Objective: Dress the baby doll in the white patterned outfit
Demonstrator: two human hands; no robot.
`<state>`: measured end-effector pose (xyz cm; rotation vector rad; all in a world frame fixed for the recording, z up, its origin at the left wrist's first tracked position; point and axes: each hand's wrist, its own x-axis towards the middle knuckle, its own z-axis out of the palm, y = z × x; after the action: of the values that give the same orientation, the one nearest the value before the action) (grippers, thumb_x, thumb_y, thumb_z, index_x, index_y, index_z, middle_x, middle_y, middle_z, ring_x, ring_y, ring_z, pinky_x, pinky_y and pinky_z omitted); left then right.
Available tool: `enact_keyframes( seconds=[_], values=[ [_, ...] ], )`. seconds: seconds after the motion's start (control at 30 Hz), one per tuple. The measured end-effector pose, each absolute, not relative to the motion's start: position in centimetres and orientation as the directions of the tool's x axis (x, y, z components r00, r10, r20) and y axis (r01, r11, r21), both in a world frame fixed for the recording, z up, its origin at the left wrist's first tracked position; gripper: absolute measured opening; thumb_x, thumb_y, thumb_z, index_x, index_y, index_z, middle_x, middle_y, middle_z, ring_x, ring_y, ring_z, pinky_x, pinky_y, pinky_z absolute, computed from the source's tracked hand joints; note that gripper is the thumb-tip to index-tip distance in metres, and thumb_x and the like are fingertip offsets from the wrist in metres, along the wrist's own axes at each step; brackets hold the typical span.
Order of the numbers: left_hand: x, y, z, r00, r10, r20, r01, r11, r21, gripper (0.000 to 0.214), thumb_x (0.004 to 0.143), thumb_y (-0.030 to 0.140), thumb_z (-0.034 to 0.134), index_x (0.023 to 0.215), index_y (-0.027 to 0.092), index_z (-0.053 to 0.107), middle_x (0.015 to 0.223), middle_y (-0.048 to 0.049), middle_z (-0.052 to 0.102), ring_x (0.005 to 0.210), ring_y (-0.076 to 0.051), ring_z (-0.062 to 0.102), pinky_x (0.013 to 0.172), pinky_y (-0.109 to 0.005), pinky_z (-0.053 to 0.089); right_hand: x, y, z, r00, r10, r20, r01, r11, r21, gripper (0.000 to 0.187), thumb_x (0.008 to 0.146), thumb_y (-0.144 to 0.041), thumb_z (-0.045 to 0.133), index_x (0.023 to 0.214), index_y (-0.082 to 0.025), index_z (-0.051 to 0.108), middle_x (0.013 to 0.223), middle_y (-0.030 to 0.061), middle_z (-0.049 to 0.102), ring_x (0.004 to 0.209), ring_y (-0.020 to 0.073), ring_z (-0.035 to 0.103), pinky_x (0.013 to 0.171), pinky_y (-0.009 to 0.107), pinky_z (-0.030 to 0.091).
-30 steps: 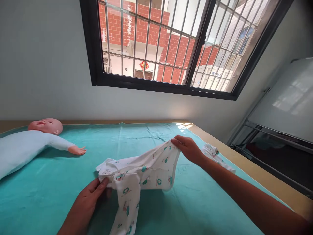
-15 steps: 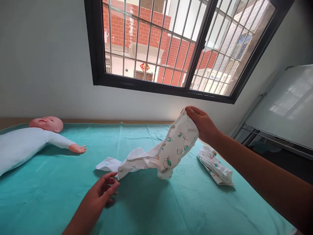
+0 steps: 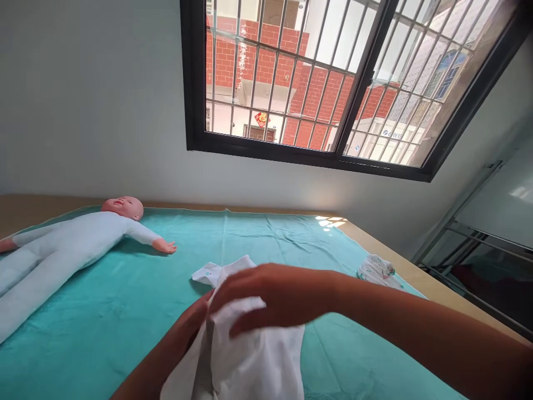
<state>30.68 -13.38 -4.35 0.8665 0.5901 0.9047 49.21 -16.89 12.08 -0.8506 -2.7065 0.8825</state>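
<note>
A white baby garment with small printed figures is bunched near the front of the teal-covered table. My right hand reaches across from the right and lies over the top of the cloth, fingers curled onto it. My left hand comes up from below and grips the cloth's left side; most of its fingers are hidden behind the fabric. A baby doll in a pale blue suit lies on its back at the left, arms spread.
A second folded printed garment lies at the table's right edge. A barred window fills the wall behind. A metal frame with a white board stands to the right of the table.
My right hand has brought the garment down from its raised position to the front of the table. My left hand has taken hold of it. The view has shifted right.
</note>
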Motion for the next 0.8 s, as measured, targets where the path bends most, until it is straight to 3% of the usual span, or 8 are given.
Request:
enact_keyframes(
  seconds=[0.07,0.2,0.3,0.37,0.47,0.57,0.67,0.8],
  values=[
    [30.1,-13.5,-4.0,0.576,0.817,-0.035,-0.376,0.303,0.876,0.069,0.059,0.048,0.084,0.120,0.020,0.068,0.107,-0.0097,0.072,0.110,-0.037,0.062,0.086,-0.041,0.054,49.9,-14.7,9.7,-0.711,0.703,0.019,0.621,0.640,-0.452,0.048,0.091,-0.024,0.059,0.138,-0.025,0.049,0.137,0.0074,0.054,0.123,0.0218,0.052,0.102,0.036,0.042],
    [29.8,-13.7,-3.6,0.667,0.744,-0.024,-0.289,0.288,0.913,0.076,0.055,0.038,0.087,0.125,0.020,0.064,0.111,-0.0096,0.071,0.107,-0.035,0.063,0.082,-0.037,0.054,50.9,-11.3,6.0,-0.735,0.678,-0.005,0.621,0.670,-0.406,0.090,0.076,-0.017,0.073,0.152,-0.029,0.025,0.154,0.0093,0.034,0.139,0.0249,0.033,0.108,0.039,0.037],
    [29.9,-14.0,-3.4,0.714,0.699,-0.038,-0.246,0.302,0.921,0.075,0.054,0.035,0.088,0.123,0.021,0.064,0.111,-0.0087,0.070,0.107,-0.034,0.062,0.084,-0.036,0.052,50.2,-9.9,5.0,-0.827,0.556,0.082,0.495,0.790,-0.361,0.072,0.081,-0.012,0.066,0.145,-0.030,0.040,0.146,0.0056,0.046,0.139,0.0201,0.033,0.113,0.039,0.029],
    [30.0,-14.3,-3.1,0.748,0.663,-0.045,-0.237,0.330,0.914,0.073,0.055,0.037,0.087,0.122,0.020,0.065,0.108,-0.0089,0.071,0.106,-0.034,0.063,0.084,-0.036,0.051,49.8,-8.9,4.8,-0.863,0.504,0.032,0.480,0.839,-0.257,0.045,0.082,-0.010,0.063,0.123,-0.027,0.062,0.119,0.0033,0.066,0.122,0.0191,0.052,0.114,0.042,0.024],
    [29.9,-14.2,-2.7,0.749,0.660,-0.053,-0.263,0.369,0.891,0.072,0.056,0.042,0.085,0.121,0.018,0.065,0.107,-0.0100,0.071,0.102,-0.034,0.064,0.083,-0.037,0.051,51.0,-7.1,5.0,-0.802,0.590,-0.092,0.597,0.795,-0.106,0.013,0.080,-0.016,0.064,0.087,-0.023,0.071,0.078,-0.0012,0.069,0.079,0.0155,0.061,0.098,0.039,0.038],
    [29.2,-13.5,-2.5,0.690,0.720,-0.076,-0.293,0.374,0.880,0.067,0.058,0.041,0.084,0.117,0.016,0.067,0.102,-0.0107,0.072,0.094,-0.032,0.067,0.079,-0.035,0.052,53.9,-5.8,5.7,-0.644,0.764,0.033,0.763,0.645,-0.039,0.011,0.080,-0.019,0.061,0.086,-0.023,0.070,0.077,0.0003,0.066,0.068,0.0141,0.053,0.069,0.028,0.039],
    [28.2,-12.8,-2.4,0.627,0.773,-0.097,-0.329,0.376,0.867,0.062,0.059,0.039,0.082,0.115,0.016,0.068,0.097,-0.0109,0.073,0.085,-0.030,0.069,0.071,-0.032,0.054,56.9,-5.9,7.2,-0.427,0.847,0.318,0.861,0.488,-0.145,0.016,0.078,-0.016,0.057,0.087,-0.022,0.068,0.082,0.0017,0.063,0.069,0.0137,0.048,0.063,0.026,0.033],
    [27.2,-12.7,-2.0,0.544,0.833,-0.103,-0.396,0.363,0.843,0.060,0.061,0.039,0.079,0.116,0.017,0.068,0.102,-0.0122,0.073,0.088,-0.032,0.070,0.070,-0.034,0.055,58.8,-7.9,9.1,-0.202,0.898,0.391,0.654,0.420,-0.629,0.013,0.081,-0.029,0.056,0.082,-0.019,0.063,0.093,0.0040,0.062,0.080,0.0162,0.053,0.070,0.028,0.040]
  ],
)
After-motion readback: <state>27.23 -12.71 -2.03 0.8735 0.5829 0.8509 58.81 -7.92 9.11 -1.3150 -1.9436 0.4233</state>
